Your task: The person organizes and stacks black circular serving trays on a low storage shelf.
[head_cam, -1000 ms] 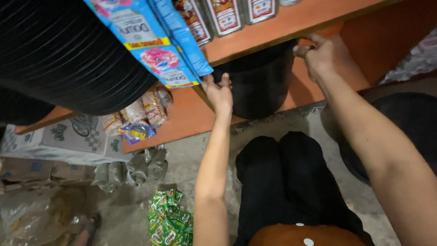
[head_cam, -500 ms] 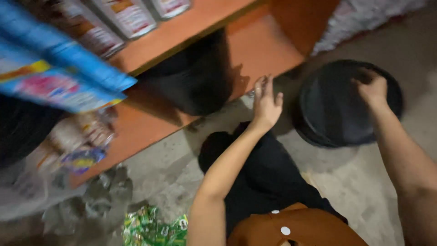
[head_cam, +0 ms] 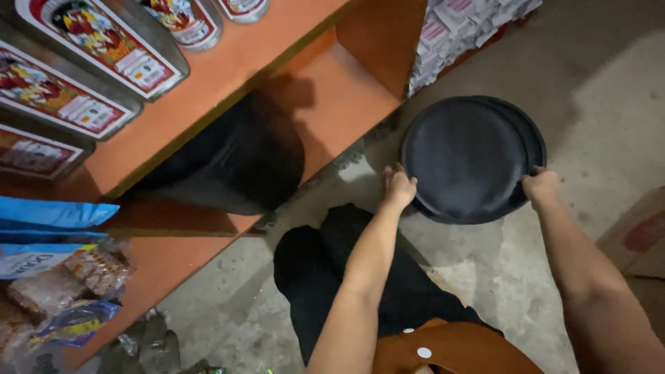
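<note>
1. Fingers of the left hand (head_cam: 398,188) curl over the near-left rim of a round, flat black lid of dull plastic (head_cam: 465,161); fingers of the right hand (head_cam: 541,187) clamp its near-right rim. Both hands grip it between them.
2. Nearest the camera, the person's dark trousers (head_cam: 325,263) and a brown garment with white buttons (head_cam: 450,350) sit below the forearms, cut off by the bottom edge.
3. Bare grey concrete floor (head_cam: 596,104) spreads open to the right and beyond the lid; a cardboard box (head_cam: 637,235) crowds the right edge.
4. That lid faces flat up towards the camera, over the floor just off the shelf corner. Being round, it shows no long axis. A second rim peeks out at its right side; whether that is another lid, hard to tell.
5. Left of it, a large black bin (head_cam: 235,163) lies deep in shadow under the orange wooden shelf (head_cam: 277,48), its outline murky.
6. Farther off, tall labelled bottles (head_cam: 104,52) lie on the upper board, cropped by the frame; snack packets (head_cam: 62,284) at lower left are blurred.
</note>
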